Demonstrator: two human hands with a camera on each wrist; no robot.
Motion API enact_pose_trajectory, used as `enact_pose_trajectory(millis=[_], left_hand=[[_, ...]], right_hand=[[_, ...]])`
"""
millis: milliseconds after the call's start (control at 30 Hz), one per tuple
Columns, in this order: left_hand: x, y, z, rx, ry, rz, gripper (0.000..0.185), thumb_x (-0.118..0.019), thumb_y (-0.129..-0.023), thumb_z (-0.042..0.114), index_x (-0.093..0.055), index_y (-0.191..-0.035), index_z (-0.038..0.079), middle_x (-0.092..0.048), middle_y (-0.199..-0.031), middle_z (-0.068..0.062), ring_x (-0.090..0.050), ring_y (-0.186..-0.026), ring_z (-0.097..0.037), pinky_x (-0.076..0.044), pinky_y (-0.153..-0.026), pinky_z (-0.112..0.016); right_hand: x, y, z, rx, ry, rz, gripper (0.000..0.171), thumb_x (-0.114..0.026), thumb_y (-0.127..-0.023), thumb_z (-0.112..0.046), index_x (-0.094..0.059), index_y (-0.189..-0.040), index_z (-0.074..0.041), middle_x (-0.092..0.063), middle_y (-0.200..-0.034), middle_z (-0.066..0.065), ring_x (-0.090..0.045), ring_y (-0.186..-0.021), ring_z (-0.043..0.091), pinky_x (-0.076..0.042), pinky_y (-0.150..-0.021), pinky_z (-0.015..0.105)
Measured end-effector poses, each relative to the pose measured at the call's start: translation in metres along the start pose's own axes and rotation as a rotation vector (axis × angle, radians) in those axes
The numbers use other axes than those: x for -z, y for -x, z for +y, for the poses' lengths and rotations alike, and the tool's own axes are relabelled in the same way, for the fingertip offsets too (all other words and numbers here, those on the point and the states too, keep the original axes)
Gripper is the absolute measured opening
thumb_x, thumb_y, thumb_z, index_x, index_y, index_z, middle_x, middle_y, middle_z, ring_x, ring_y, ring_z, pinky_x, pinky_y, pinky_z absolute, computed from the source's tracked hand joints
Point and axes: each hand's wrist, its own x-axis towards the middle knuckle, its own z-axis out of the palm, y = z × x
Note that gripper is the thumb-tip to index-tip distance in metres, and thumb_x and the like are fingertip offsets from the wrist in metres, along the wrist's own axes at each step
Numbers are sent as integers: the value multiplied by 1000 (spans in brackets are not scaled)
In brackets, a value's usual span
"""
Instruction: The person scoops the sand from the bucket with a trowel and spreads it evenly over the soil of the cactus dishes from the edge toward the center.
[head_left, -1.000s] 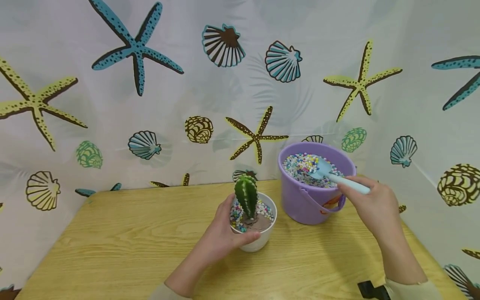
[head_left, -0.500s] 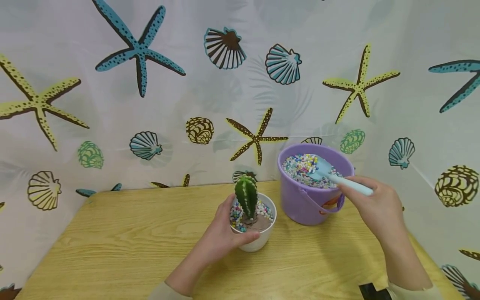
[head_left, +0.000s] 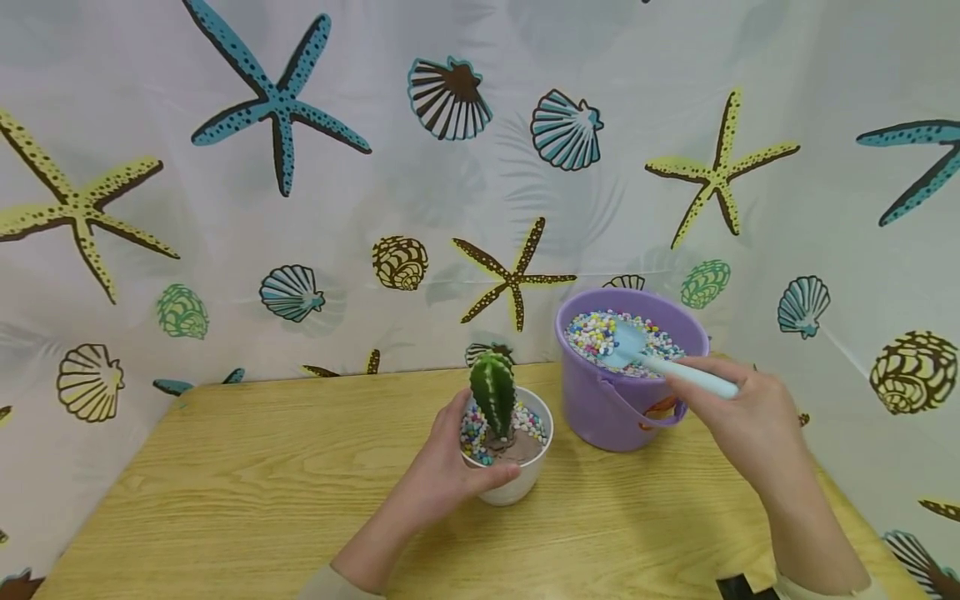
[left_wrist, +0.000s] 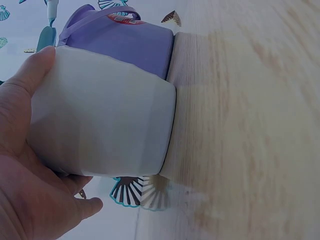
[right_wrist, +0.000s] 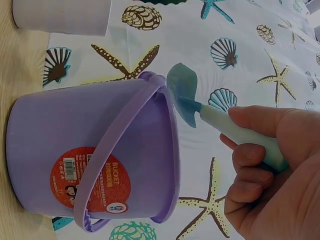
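The right hand [head_left: 746,417] grips a little blue scoop [head_left: 660,360], and its tip sits in the colored pebbles [head_left: 596,329] inside the purple bucket [head_left: 615,404]. Just left of the bucket, the left hand [head_left: 442,471] wraps around the white pot [head_left: 517,483] with the cactus [head_left: 492,390]. To scoop well, I think the scoop should dig low and come up level, so no pebbles roll off. The pot should stay close to the bucket and held firm.
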Motion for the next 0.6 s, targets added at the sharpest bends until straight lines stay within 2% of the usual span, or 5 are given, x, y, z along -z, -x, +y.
enact_pose_trajectory(millis=[233, 467, 600], left_hand=[[1, 0, 0, 8, -4, 5, 131, -97, -83, 54, -17, -177, 8, -27, -176, -23, -40, -155, -47, -35, -124, -67], [4, -3, -1, 14, 1, 24, 129, -97, -83, 53, -19, -176, 9, -29, -174, -23, -40, -155, -45, -35, -124, -66], [6, -3, -2, 19, 2, 30, 128, -98, -83, 51, -20, -176, 9, -30, -174, -24, -40, -155, -46, -35, -124, -66]], right_hand=[[-4, 6, -6, 9, -3, -34, 55, -81, -97, -62, -82, -134, -22, -73, -129, 8, -52, -90, 26, -46, -60, 34], [-9, 11, -10, 22, -7, -53, 55, -81, -97, -62, -81, -134, -22, -80, -124, 3, -61, -108, 24, -53, -76, 33], [-14, 13, -13, 43, -3, -53, 51, -83, -97, -57, -81, -134, -21, -81, -121, 2, -66, -107, 24, -55, -76, 32]])
